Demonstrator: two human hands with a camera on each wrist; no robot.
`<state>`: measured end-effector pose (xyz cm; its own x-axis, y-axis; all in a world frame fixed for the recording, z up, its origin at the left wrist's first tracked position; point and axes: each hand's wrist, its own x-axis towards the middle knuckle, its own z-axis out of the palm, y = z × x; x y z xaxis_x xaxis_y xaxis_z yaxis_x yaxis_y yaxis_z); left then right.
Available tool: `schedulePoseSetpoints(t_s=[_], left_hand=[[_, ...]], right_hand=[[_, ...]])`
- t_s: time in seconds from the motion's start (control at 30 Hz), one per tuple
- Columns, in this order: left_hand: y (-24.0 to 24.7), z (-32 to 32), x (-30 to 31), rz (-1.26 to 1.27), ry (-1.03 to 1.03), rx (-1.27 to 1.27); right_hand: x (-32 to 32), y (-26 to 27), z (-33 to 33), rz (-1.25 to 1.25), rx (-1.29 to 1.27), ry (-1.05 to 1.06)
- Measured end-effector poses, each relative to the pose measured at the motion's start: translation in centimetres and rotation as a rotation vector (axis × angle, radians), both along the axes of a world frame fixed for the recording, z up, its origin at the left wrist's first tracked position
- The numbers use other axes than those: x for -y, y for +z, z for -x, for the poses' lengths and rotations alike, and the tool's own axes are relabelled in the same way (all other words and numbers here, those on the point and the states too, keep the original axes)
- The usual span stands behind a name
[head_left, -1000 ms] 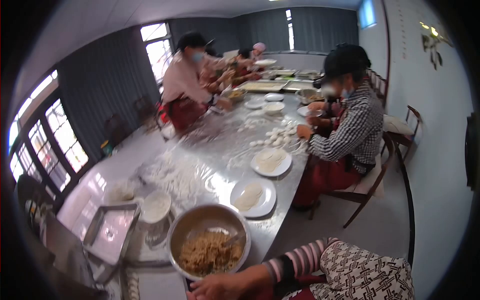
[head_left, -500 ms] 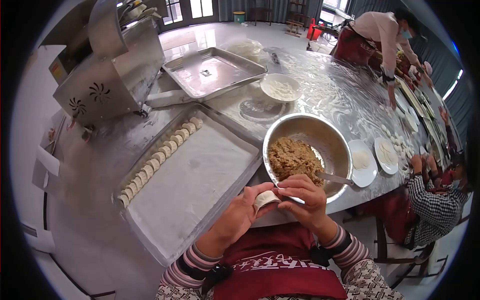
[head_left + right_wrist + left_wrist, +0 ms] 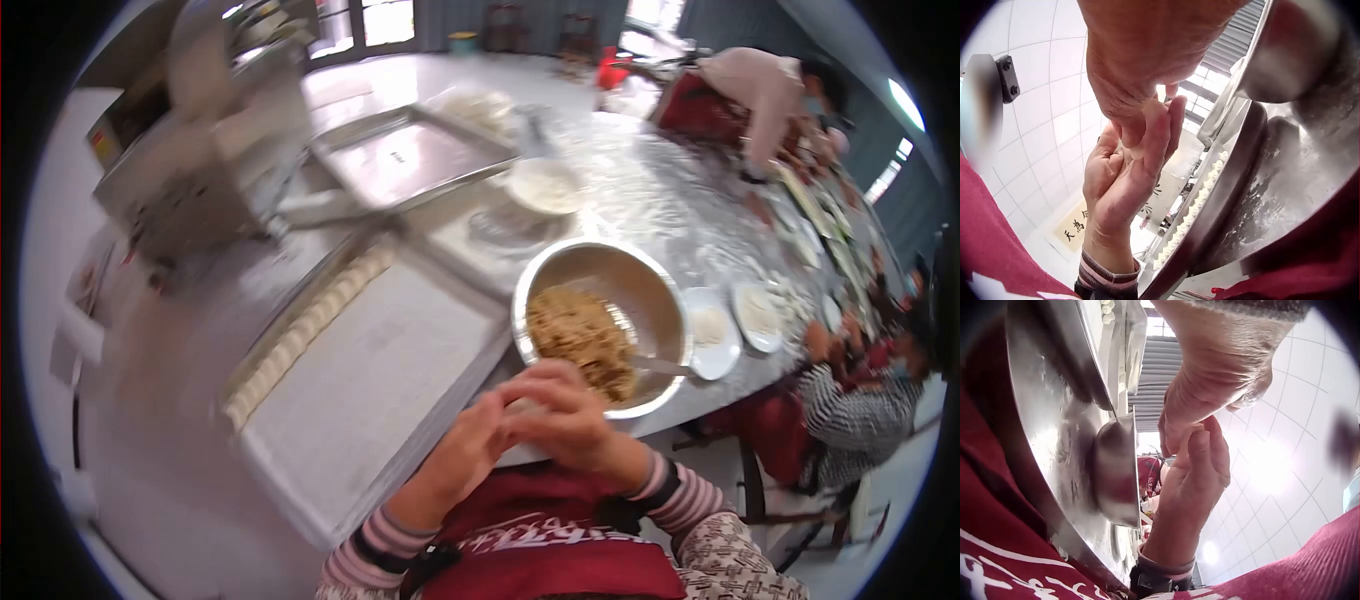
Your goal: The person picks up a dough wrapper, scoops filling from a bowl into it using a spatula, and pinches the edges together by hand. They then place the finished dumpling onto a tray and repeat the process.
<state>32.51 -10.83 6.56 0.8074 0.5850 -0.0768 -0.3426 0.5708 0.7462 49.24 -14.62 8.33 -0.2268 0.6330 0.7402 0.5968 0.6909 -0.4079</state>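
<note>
Both hands meet in front of the apron, beside the bowl of filling (image 3: 580, 335). Between them is a pale dumpling (image 3: 524, 406), mostly covered by fingers; a bit of its dough (image 3: 1137, 152) shows in the right wrist view. The left hand (image 3: 462, 452) cups and grips it from the left. From the other side the right hand (image 3: 572, 418) curls its fingers and thumb over it, pinching. In the left wrist view the right hand (image 3: 1188, 484) touches the left hand (image 3: 1216, 375) at the fingers. A row of dumplings (image 3: 305, 335) lies along the left side of a lined tray (image 3: 375, 375).
An empty metal tray (image 3: 410, 155), a white bowl of flour (image 3: 545, 187) and a steel machine (image 3: 205, 170) stand beyond. Plates with wrappers (image 3: 711, 335) are right of the filling bowl, which holds a spoon (image 3: 660, 367). Other people work along the table's far right side.
The head view has swung from along the table down to the hands. Since half a second ago, the hands have closed more tightly together, covering most of the dumpling.
</note>
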Motion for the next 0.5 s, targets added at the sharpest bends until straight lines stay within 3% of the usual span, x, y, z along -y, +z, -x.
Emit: schedulePoseSetpoints(t_s=[0.1,0.2,0.3,0.37,0.43,0.5], left_hand=[[1.7,-0.8,0.8,-0.022,0.014,-0.04],[-2.5,0.3,-0.1,0.03,-0.054,0.101],[-2.6,0.5,-0.5,0.12,-0.1,0.205],[-2.8,0.6,-0.6,0.179,-0.096,0.255],[-3.6,0.7,-0.8,0.216,-0.111,0.359],[-2.0,0.4,-0.4,0.137,-0.063,0.256]], right_hand=[[-0.2,-1.1,-0.5,0.034,-0.111,0.176],[-0.4,-2.8,-0.4,0.105,-0.187,0.276],[0.1,-2.9,-0.1,0.059,-0.167,0.228],[0.6,-3.0,0.2,0.155,-0.351,0.196],[0.4,-3.6,-0.1,0.115,-0.32,0.161],[0.3,-2.8,0.3,-0.028,-0.159,0.007]])
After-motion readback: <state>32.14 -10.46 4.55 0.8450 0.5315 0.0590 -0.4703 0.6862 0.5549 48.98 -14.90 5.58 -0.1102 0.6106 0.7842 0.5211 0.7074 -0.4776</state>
